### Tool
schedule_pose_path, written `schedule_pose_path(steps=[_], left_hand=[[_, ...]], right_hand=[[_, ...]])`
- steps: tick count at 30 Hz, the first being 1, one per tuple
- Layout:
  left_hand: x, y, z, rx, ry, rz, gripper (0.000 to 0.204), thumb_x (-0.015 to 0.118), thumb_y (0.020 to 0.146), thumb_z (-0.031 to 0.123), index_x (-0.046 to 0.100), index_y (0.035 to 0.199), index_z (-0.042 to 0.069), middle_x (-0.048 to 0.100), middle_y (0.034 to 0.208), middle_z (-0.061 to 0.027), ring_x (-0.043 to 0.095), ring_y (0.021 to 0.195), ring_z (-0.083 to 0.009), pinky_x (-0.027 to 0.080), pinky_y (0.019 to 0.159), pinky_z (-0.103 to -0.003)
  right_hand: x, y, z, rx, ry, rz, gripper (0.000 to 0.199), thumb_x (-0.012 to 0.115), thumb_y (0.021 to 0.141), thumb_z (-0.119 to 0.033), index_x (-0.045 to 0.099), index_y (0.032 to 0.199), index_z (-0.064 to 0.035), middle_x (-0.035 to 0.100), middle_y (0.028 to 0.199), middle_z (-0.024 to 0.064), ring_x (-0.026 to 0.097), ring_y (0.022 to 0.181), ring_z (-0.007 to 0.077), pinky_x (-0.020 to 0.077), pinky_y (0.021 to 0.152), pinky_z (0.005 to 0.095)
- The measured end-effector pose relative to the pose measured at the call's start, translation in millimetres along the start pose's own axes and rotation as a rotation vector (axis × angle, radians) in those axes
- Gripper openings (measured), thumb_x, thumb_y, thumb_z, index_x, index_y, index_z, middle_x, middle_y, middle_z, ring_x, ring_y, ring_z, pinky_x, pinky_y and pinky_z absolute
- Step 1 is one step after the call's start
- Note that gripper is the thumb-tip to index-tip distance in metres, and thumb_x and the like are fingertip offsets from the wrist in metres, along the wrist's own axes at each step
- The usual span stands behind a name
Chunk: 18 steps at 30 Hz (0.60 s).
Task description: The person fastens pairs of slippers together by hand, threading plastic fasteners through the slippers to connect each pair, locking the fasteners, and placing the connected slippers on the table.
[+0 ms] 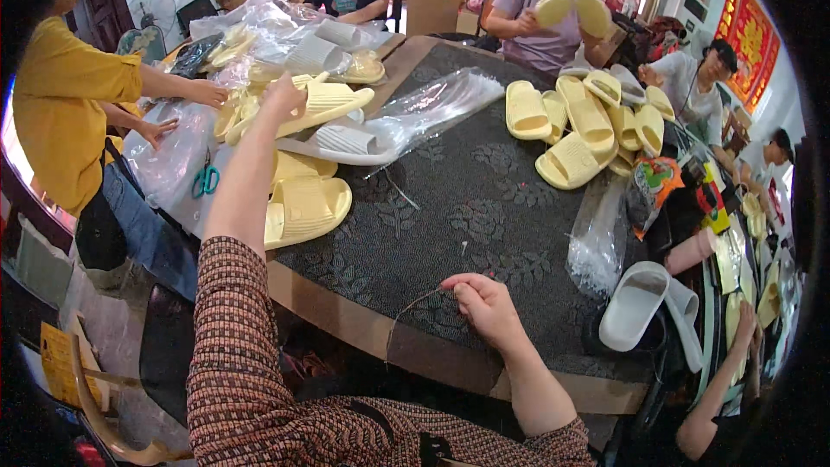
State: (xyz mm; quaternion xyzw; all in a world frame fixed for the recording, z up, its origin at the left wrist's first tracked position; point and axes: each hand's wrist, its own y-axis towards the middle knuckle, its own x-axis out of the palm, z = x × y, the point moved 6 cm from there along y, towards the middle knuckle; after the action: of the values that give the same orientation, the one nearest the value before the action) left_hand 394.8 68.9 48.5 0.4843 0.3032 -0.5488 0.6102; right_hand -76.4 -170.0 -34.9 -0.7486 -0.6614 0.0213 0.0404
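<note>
My left hand point(287, 97) stretches far across the table's left side, closed on a pale yellow slipper point(335, 105) with a ribbed strap; its fingertips are partly hidden. Below it lies a wrapped grey-white slipper point(347, 137). Nearer to me, beside my forearm, sit more yellow slippers point(309, 207). Over the table's near edge, my right hand point(484, 307) is pinched on one end of a thin thread point(415, 303), which hangs down past the edge.
A heap of yellow slippers point(588, 125) sits at the far right of the dark patterned tabletop point(467, 216). White slippers point(634, 304) lie near right. Teal scissors point(206, 180) rest on plastic at left. Co-workers sit or stand around; one in yellow point(73, 104) reaches into the left pile.
</note>
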Motion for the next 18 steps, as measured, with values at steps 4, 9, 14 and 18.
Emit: schedule_pose_path(steps=[4,9,14,18], left_hand=[[1,-13,9,-0.099,0.073,0.048,0.046,0.058,0.078,0.043,0.053,0.116,0.018,0.053,0.119,-0.0168,0.045,0.115,-0.0358,0.033,0.097,-0.045],[-8,-31,-9,-0.108,-0.036,0.213,0.025,0.051,0.084,0.034,0.062,0.103,0.022,0.059,0.110,-0.0105,0.050,0.106,-0.0342,0.038,0.090,-0.046],[0,-43,4,-0.121,-0.054,0.298,0.022,0.051,0.083,0.029,0.064,0.099,0.021,0.059,0.107,-0.0113,0.053,0.102,-0.0329,0.042,0.085,-0.045],[-8,-44,-8,-0.009,-0.083,0.500,0.018,0.055,0.080,0.023,0.066,0.093,0.019,0.062,0.096,-0.0125,0.056,0.091,-0.0334,0.043,0.081,-0.043]], right_hand=[[-7,1,4,0.032,-0.021,0.043,0.018,0.051,0.089,-0.012,0.061,0.099,-0.0009,0.050,0.068,-0.0062,0.043,0.059,0.0017,0.0366,0.053,0.0180],[-5,5,5,0.047,0.002,0.037,0.019,0.050,0.090,-0.012,0.061,0.099,0.0002,0.045,0.062,-0.0071,0.039,0.053,0.0017,0.0316,0.048,0.0168],[-14,7,3,0.095,0.055,0.052,0.019,0.049,0.090,-0.011,0.060,0.099,0.0008,0.043,0.061,-0.0072,0.037,0.051,0.0012,0.0292,0.045,0.0167],[-15,12,5,0.059,0.127,0.033,0.019,0.049,0.090,-0.011,0.059,0.100,0.0021,0.043,0.060,-0.0073,0.036,0.050,0.0008,0.0274,0.044,0.0165]])
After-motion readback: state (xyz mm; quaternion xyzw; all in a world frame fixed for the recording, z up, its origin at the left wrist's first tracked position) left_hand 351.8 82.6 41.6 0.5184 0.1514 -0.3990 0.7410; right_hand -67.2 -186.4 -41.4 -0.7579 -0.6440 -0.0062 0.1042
